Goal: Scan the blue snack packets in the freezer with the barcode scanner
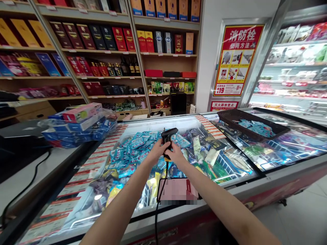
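Note:
A black handheld barcode scanner (169,134) is held upright over the glass top of a chest freezer (189,119). My left hand (156,151) and my right hand (176,153) are both closed around its handle, one on each side. From the handle's lower end a black cable (157,211) runs down toward me. Under the glass lie many blue ice-cream packets (135,144) and other bagged frozen goods. Just below my hands, on the freezer's near side, rests a flat pinkish-red thing (176,190), partly blurred out.
Blue plastic-wrapped boxes (79,127) are stacked on the left counter. A dark tray (230,119) with blue packets sits on the right-hand glass. Behind stand shelves (102,52) of boxed bottles; a red fire-hydrant poster (237,61) hangs beside a lit fridge (298,71).

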A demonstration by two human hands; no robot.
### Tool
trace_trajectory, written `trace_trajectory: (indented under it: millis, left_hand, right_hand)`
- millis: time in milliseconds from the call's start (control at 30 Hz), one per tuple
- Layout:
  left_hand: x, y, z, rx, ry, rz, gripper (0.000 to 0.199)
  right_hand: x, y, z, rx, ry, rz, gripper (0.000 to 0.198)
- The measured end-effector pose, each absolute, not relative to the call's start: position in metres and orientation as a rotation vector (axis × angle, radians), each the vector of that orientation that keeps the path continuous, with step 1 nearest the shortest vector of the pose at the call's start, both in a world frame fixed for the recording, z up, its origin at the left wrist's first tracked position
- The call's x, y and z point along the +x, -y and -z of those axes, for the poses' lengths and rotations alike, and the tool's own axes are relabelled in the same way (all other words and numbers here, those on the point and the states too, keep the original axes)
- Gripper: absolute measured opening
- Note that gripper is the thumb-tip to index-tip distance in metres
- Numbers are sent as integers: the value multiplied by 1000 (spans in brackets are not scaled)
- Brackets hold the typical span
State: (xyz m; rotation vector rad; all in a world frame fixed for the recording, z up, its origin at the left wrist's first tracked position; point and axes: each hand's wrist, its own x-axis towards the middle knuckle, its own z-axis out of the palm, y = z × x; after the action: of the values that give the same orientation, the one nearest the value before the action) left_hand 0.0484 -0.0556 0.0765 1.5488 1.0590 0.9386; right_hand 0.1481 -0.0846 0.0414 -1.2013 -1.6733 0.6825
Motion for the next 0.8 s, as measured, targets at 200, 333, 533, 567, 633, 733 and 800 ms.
trace_trajectory:
  millis: [200, 333, 533, 567, 633, 733, 800]
  left_hand:
    - [21, 32, -81, 1697, -1118, -977, 46]
    - [17, 12, -80, 2021, -1285, -973, 47]
    - [25, 3, -66, 2472, -1483, -908, 44]
    - [25, 3, -64, 2527, -1474, -879, 46]
    - [26, 3, -61, 2605, -1464, -800, 49]
    - [26, 2, -61, 2681, -1482, -664, 52]
    - [27, 1, -61, 2736, -1493, -601, 52]
  right_hand:
    - [190, 75, -47, -1428, 1728, -401, 32]
    - [224, 62, -32, -1888, 1722, -83, 45]
    - [234, 45, -9, -2070, 1924, 98, 62]
    - [237, 44, -8, -2047, 1971, 124, 55]
    - [247, 44, -6, -1992, 2057, 165, 42]
    - [268, 46, -3, -1958, 2088, 184, 39]
    - [281, 47, 1, -1936, 2046, 194, 39]
